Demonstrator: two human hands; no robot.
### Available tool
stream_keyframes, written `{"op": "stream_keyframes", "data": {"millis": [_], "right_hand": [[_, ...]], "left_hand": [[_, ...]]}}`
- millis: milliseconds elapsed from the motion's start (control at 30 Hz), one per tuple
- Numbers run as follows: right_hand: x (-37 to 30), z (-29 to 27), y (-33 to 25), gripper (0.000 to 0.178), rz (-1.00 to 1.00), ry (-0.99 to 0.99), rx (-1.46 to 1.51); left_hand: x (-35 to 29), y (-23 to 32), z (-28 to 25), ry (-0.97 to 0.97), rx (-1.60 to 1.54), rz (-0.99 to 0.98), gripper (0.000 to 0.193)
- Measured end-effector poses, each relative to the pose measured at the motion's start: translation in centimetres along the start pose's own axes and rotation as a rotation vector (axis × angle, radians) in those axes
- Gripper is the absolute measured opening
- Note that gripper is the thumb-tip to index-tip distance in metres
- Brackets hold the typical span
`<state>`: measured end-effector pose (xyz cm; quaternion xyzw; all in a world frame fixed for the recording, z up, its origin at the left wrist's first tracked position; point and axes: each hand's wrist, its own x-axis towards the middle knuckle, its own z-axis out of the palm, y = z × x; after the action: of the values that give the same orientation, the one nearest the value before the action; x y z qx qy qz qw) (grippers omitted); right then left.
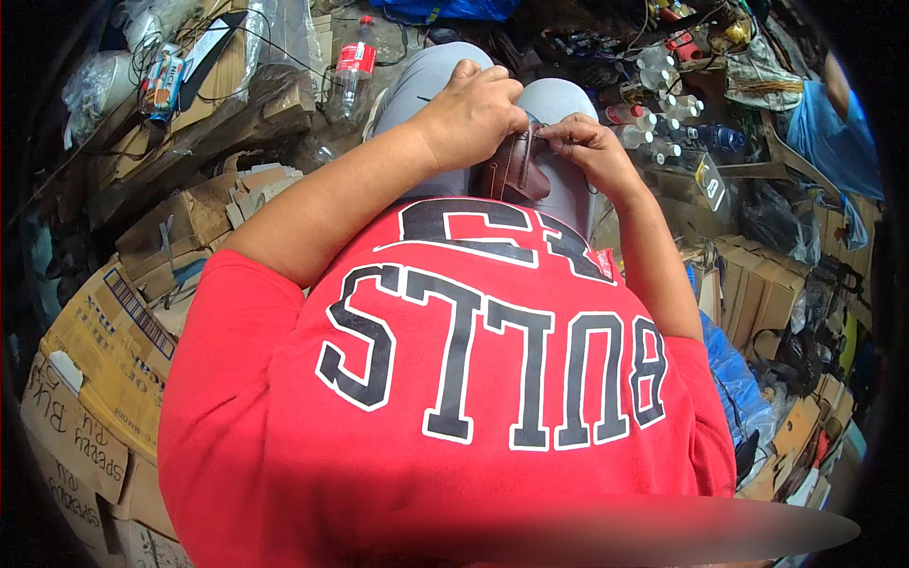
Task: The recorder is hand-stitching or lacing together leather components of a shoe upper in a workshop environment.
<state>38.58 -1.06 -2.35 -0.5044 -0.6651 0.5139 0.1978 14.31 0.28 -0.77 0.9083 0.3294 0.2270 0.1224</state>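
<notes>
A dark brown leather shoe [511,175] with pale stitching rests in my lap between my thighs. My left hand [471,112] is closed in a fist above its far left side. A thin dark pointed tool [424,99] sticks out from the left of that fist; its rest is hidden in the fingers. At the right edge of the shoe, the fingertips of my right hand [589,151] are pinched together. What lies between them is too small to make out. My fingers partly cover the far end of the shoe.
Flattened cardboard boxes [104,350] are stacked at the left. A clear plastic bottle with a red label [354,71] stands beyond my left knee. Several small bottles [658,109] cluster beyond my right knee. Cartons [757,284] and blue plastic sheeting [729,369] lie to my right.
</notes>
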Motion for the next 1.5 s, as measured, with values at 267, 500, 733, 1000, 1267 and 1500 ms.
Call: {"op": "stream_keyframes", "data": {"millis": [267,500,733,1000,1267,1500], "right_hand": [[0.0,0.0,0.3,0.024,-0.051,-0.009,-0.029],[0.0,0.7,-0.6,0.022,0.066,0.06,0.216],[-0.5,1.4,-1.1,0.024,-0.006,0.152,-0.011],[0.7,2.8,-0.4,0.023,0.028,0.227,0.071],[1.0,2.9,-1.3,0.017,0.211,0.17,0.284],[1.2,2.2,-0.6,0.01,0.07,0.137,0.048]], "left_hand": [[-1.5,-2.2,0.2,-0.092,-0.233,-0.175,0.023],[-0.2,-2.6,1.1,-0.153,-0.351,-0.249,0.018],[-2.0,-1.8,0.9,0.01,-0.264,-0.293,0.016],[-1.1,-0.7,1.3,-0.003,-0.267,-0.435,0.014],[-0.2,-0.3,1.5,-0.066,-0.315,-0.457,0.011],[-0.2,-1.3,1.3,0.101,-0.261,-0.283,0.009]]}}
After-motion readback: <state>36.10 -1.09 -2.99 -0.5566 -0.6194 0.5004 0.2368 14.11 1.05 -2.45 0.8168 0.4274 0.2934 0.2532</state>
